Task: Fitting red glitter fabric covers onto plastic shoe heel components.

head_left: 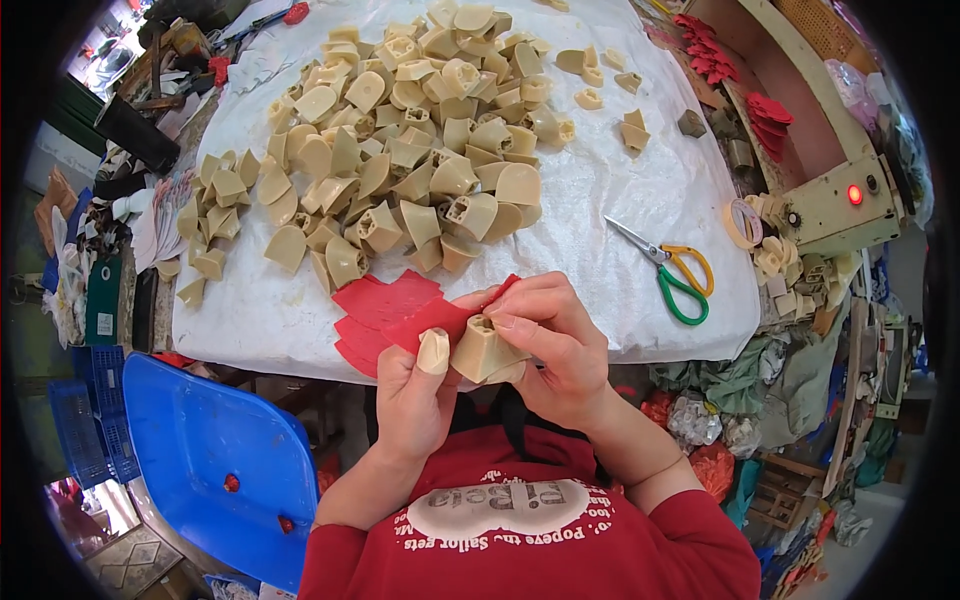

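Observation:
Close to the table's near edge, my two hands meet around a beige plastic shoe heel [484, 352] with a hollow end. My left hand [412, 400] is closed, its thumb in a pale finger cot, pinching a red sheet piece [432, 322] beside the heel. My right hand [560, 345] grips the heel from the other side, thumb and forefinger at its upper end, where a strip of red shows. Left of the hands, more red cut pieces [375, 300] lie overlapped on the white cloth. Some of my fingers are hidden behind the heel and the red piece.
A big heap of beige heels [400, 150] covers the table's middle and far part. Scissors [665, 265] with green and yellow handles lie at right, near a tape roll [742, 223] and a metal box [830, 205] with a red light. A blue tub [205, 440] stands lower left.

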The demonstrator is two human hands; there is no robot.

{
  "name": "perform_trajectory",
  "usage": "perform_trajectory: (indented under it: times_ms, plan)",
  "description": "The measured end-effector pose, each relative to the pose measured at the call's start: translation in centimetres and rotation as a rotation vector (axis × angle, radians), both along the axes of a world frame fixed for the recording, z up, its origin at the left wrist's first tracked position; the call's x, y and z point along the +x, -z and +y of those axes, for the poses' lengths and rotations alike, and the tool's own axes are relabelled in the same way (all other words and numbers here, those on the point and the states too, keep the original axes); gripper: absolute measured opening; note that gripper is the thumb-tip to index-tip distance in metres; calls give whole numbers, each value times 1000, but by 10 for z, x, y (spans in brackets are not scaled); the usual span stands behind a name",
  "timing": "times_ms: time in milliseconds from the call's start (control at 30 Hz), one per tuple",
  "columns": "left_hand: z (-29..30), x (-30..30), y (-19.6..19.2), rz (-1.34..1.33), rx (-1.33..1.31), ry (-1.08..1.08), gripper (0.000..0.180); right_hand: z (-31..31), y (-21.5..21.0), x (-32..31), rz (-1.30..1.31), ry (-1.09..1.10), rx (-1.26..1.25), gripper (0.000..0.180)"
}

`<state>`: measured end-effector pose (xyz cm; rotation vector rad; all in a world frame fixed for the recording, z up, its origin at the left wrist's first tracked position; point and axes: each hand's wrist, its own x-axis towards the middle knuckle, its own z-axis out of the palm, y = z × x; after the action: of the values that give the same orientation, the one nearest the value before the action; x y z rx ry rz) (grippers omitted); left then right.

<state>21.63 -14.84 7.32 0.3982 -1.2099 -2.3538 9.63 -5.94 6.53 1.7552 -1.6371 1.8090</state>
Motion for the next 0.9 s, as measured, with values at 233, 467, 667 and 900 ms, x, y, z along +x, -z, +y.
perform_trajectory:
  times_ms: [233, 467, 667, 900]
  plan:
    - [6, 0, 2, 4, -116, -34, 47, 0, -4, -3, 34, 22, 30, 43]
    - [7, 4, 12, 3, -244, -106, 45, -4, -10, -4, 243, 189, 114, 42]
    - [-8, 5, 8, -175, -560, -147, 39, -1, -2, -9, 242, 202, 202, 34]
    - [3, 2, 14, -224, -665, -146, 35, 3, -18, -2, 319, 281, 475, 20]
